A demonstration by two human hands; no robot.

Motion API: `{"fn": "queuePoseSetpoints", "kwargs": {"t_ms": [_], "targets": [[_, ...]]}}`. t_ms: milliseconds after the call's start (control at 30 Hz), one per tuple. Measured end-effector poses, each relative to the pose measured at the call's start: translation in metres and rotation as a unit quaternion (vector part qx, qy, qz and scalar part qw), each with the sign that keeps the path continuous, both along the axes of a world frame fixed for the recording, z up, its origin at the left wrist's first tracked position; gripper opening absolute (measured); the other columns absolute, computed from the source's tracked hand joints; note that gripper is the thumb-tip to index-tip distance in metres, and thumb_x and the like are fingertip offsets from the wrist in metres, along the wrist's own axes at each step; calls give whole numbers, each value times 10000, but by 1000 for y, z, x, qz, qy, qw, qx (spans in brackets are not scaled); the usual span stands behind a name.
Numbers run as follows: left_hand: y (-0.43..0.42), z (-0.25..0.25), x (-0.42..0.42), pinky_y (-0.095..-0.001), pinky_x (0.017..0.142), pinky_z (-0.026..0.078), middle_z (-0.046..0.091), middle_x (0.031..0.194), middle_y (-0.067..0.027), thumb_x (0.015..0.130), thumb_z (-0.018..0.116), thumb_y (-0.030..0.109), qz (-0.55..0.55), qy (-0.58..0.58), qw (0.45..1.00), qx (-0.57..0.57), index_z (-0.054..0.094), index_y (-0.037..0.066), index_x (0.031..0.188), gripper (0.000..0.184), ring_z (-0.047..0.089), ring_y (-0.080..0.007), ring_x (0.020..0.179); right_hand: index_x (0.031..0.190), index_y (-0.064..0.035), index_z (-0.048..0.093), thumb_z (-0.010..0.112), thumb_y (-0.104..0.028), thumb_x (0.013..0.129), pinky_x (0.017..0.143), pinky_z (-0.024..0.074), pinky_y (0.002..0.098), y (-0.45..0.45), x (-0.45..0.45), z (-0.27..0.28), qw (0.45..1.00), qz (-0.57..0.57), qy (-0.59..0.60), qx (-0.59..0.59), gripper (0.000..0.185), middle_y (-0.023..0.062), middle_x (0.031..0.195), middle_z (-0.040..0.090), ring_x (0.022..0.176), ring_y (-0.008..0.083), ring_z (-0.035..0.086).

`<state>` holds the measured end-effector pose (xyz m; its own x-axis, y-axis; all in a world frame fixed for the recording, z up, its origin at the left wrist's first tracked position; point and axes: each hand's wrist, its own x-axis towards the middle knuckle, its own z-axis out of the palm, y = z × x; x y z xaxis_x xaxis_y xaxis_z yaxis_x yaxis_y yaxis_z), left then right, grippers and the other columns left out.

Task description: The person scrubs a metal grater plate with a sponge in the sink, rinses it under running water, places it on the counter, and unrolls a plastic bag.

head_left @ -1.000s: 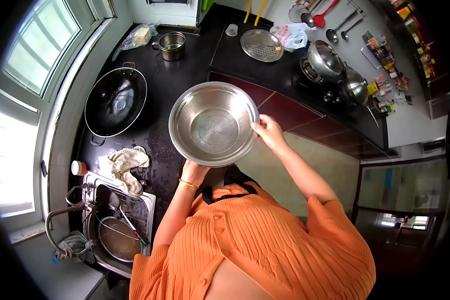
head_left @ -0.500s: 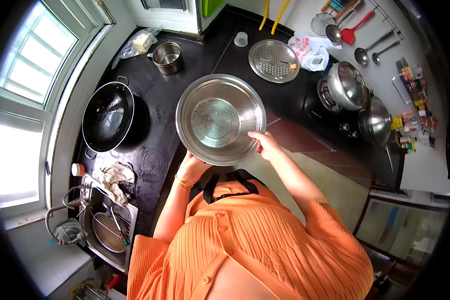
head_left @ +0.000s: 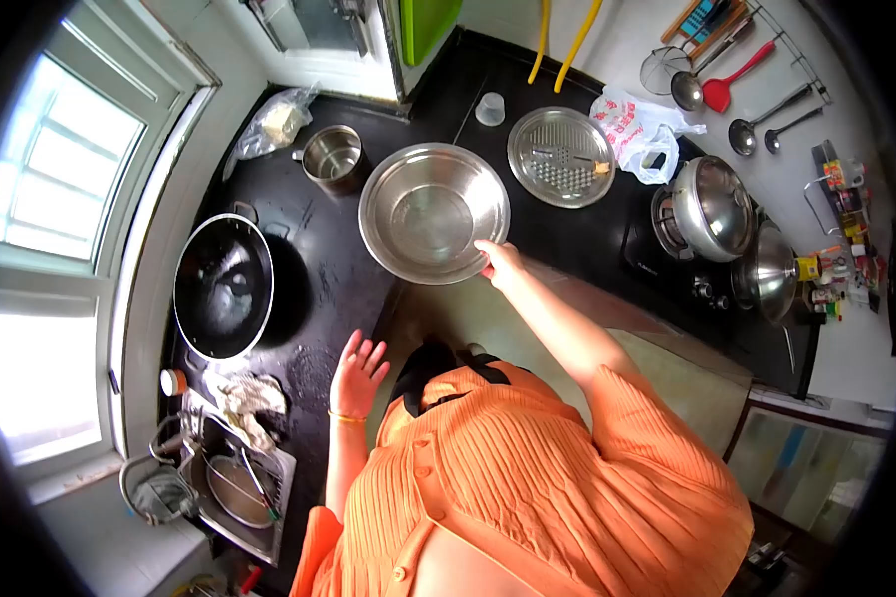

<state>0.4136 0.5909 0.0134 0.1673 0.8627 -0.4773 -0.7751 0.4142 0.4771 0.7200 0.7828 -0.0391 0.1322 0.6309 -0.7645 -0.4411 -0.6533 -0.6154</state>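
Stainless-steel basin (head_left: 434, 214): in the head view, we see it at the inner corner of the black countertop (head_left: 329, 284), its near rim reaching past the edge over the floor (head_left: 657, 363). We cannot tell whether it rests on the counter or hangs just above. Our right hand (head_left: 500, 265) grips the near-right rim, thumb on top. Our left hand (head_left: 356, 378) is open and empty, fingers spread, near the counter edge and well apart from the basin.

With a single grip at one side, we judge the basin could tilt or twist, and too little support under it could let it slide off the corner. The steel mug (head_left: 333, 159) stands just beside its left rim, so a swing that way might knock it; the grater plate (head_left: 560, 157), close on the right, risks a bump too.
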Motion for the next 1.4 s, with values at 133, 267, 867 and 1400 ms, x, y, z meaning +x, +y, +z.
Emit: {"fn": "queuePoseSetpoints", "kwargs": {"t_ms": [133,267,867,1400], "targets": [[22,-16,-21,-454,980,381,401,1367,-79,896,500,265,-11,29,999,-10,279,141,1423,585,397,-293,1276,912,-60,599,675,-100,769,632,535,338,42,-6,-15,999,-35,-22,-10,166,38,816,606,708,177,605],[62,-17,-30,-445,997,354,377,1383,-74,892,496,281,-34,49,998,-8,283,145,1424,589,384,-282,1285,971,-52,584,688,-106,753,671,535,392,68,-10,-27,998,-66,-19,2,248,72,907,602,804,217,608],[132,-2,3,-406,1027,304,326,1419,-87,907,481,326,-11,132,986,-105,292,143,1424,581,375,-271,1280,1255,-78,432,647,-448,799,821,474,438,65,208,-58,958,-251,-137,4,625,138,1164,527,1007,271,541],[176,3,47,-378,997,349,359,1380,-65,920,469,314,-45,141,982,-114,312,125,1411,549,402,-255,1262,969,-126,610,613,-224,892,661,529,252,57,213,21,973,-163,44,154,124,-21,905,641,769,81,611]]}}
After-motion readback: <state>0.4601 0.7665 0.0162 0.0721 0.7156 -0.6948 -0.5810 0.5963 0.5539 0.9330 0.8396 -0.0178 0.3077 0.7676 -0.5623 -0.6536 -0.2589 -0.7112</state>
